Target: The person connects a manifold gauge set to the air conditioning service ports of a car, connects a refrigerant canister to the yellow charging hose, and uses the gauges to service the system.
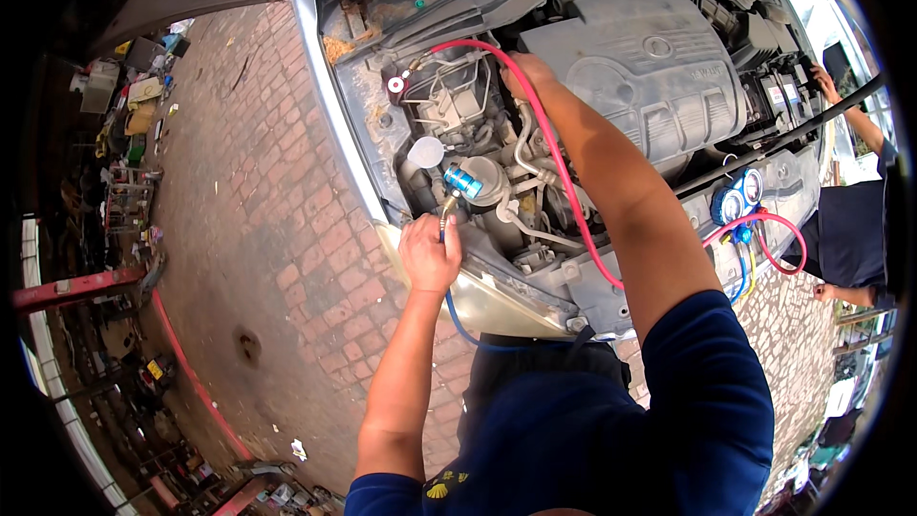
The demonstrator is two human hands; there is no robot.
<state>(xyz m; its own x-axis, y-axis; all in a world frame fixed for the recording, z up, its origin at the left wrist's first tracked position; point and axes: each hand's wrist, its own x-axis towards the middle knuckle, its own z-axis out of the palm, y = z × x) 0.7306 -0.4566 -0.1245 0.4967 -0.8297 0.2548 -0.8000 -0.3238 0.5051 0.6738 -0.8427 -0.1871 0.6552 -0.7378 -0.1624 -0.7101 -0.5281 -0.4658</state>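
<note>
My left hand [430, 252] is closed round the end of a blue hose [460, 325], its thumb up against the brass fitting [449, 204]. Above the thumb, that fitting joins a bright blue quick coupler [463, 182] beside a round metal-topped part [487, 180]. Deep in the engine bay, my right hand [532, 76] reaches down at the left edge of the grey engine cover [640, 67]. Its fingers are mostly hidden. A red hose [549, 134] arches past this hand from a red-knobbed coupler [396, 85] at the bay's left side.
A gauge set [740, 193] with two blue-rimmed dials hangs at the car's front. A black prop rod [783, 134] slants across the bay. At the right, another person [855, 220] rests a hand near the battery [785, 96]. Brick paving [277, 134] lies left.
</note>
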